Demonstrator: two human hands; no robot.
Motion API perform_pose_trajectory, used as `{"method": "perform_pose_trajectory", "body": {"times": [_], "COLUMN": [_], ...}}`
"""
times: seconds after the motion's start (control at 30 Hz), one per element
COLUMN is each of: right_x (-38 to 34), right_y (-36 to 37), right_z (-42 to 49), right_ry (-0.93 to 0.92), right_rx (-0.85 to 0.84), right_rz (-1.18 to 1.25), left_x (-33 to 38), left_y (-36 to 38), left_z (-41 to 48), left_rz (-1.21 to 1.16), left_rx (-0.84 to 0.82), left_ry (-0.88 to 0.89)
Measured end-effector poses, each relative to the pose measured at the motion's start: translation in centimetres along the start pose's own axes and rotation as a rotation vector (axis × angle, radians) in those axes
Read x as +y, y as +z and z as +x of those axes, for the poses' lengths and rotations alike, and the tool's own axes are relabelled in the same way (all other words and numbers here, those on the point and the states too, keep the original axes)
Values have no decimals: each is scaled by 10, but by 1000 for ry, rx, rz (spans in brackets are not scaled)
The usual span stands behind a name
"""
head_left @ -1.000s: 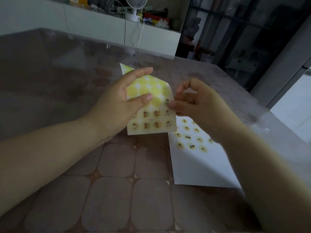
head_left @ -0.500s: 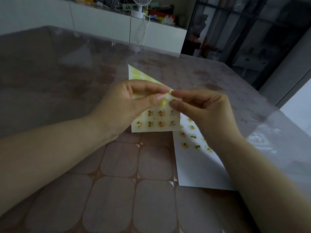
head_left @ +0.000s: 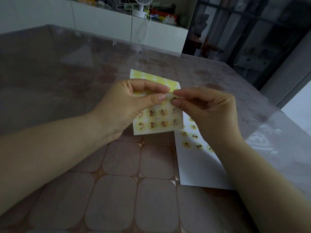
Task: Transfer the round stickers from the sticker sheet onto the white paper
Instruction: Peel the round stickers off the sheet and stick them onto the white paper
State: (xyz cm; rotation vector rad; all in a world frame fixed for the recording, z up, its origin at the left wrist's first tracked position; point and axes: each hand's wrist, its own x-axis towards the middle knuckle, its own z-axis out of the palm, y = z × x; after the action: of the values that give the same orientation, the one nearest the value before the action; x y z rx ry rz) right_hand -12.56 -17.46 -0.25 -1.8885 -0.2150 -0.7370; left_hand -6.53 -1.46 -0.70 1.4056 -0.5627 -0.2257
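My left hand (head_left: 127,105) pinches the yellow sticker sheet (head_left: 158,120) near its middle, holding it up over the table. Two rows of round cartoon stickers remain on its lower part; the upper part shows bare yellow circles. My right hand (head_left: 207,113) pinches one round sticker (head_left: 173,98) between thumb and forefinger at the sheet's right edge, close to my left fingertips. The white paper (head_left: 200,167) lies flat on the table to the right, under my right wrist, with several round stickers (head_left: 193,136) stuck on its upper part.
The table (head_left: 117,190) has a brown tile-pattern cloth under a clear plastic cover. A white cabinet (head_left: 104,22) with a small fan (head_left: 141,5) and clutter stands behind the far edge. A dark glass door is at the back right.
The left hand folded its fingers over the sheet and bent it. The right thumb and forefinger closed on one sticker at the sheet's right edge, and the sheet tilted flatter.
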Motion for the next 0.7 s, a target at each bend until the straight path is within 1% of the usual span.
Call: {"method": "perform_pose_trajectory", "body": {"times": [0.13, 0.3, 0.4, 0.47, 0.57, 0.7], "right_x": [-1, -1, -2, 0, 2, 0], "right_y": [-1, 0, -2, -4, -4, -7], "right_z": [0, 0, 2, 3, 2, 2], "right_ry": [-42, 40, 60, 131, 263, 366], "right_rx": [-21, -22, -56, -79, -95, -154], "right_rz": [-38, -34, -119, -111, -18, 80], "left_x": [1, 0, -1, -1, -1, -2], "left_y": [0, -2, -3, -2, -2, -3], "left_z": [0, 1, 1, 0, 0, 1], "left_rz": [-16, -8, 31, 45, 55, 38], "left_rx": [6, 7, 6, 0, -20, -32], "left_ry": [-37, -40, -31, -40, -51, -76]}}
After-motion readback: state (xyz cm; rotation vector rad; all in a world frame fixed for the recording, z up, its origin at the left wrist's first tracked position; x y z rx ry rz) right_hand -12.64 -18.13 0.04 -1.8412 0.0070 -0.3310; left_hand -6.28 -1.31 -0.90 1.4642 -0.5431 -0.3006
